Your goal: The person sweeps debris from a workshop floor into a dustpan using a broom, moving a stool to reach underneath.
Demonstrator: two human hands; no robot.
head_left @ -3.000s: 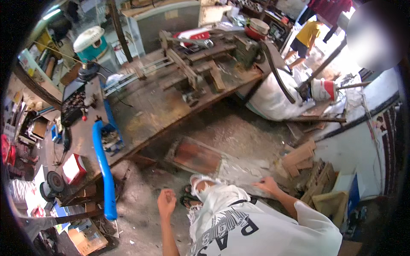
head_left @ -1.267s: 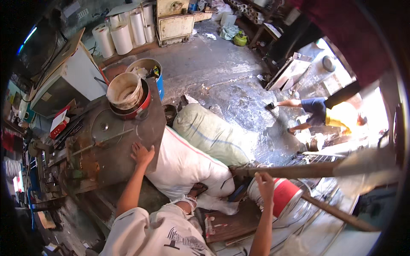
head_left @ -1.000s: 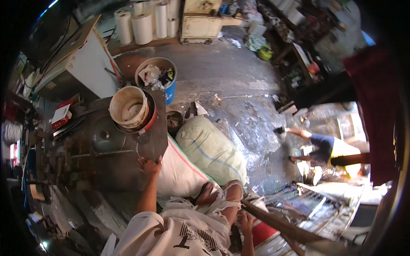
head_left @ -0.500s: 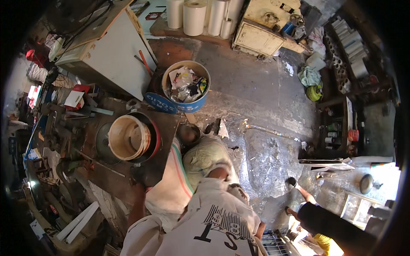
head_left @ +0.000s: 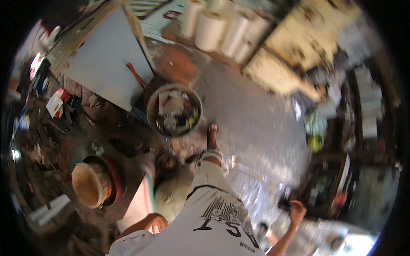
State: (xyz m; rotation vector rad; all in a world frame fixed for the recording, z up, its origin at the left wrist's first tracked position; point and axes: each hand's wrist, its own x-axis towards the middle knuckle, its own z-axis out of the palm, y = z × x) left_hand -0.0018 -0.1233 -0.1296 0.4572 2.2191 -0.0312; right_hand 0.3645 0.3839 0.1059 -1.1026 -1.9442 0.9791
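My left hand (head_left: 157,222) hangs low beside my shirt, close to a white sack (head_left: 139,199) with a green and red stripe. Its fingers are blurred and partly turned away, so their grip cannot be made out. My right hand (head_left: 297,212) is held out to the right over the floor, fingers loosely apart, with nothing visible in it. Ahead of my stepping foot stands a round bin (head_left: 200,112) filled with scraps and wrappers. A cream bucket (head_left: 87,185) sits inside a dark red tub at the left.
A large grey cabinet (head_left: 104,55) stands at the far left, with a red-handled tool (head_left: 136,74) against it. White rolls (head_left: 210,32) stand at the back. A cream-coloured machine (head_left: 273,70) and dark shelves (head_left: 369,102) line the right. A dull greenish sack (head_left: 174,192) lies by my legs.
The view has shifted and turned as I step forward; the bin, tub and sacks now lie further left. My left hand has come away from the table's edge, and my right arm has swung out.
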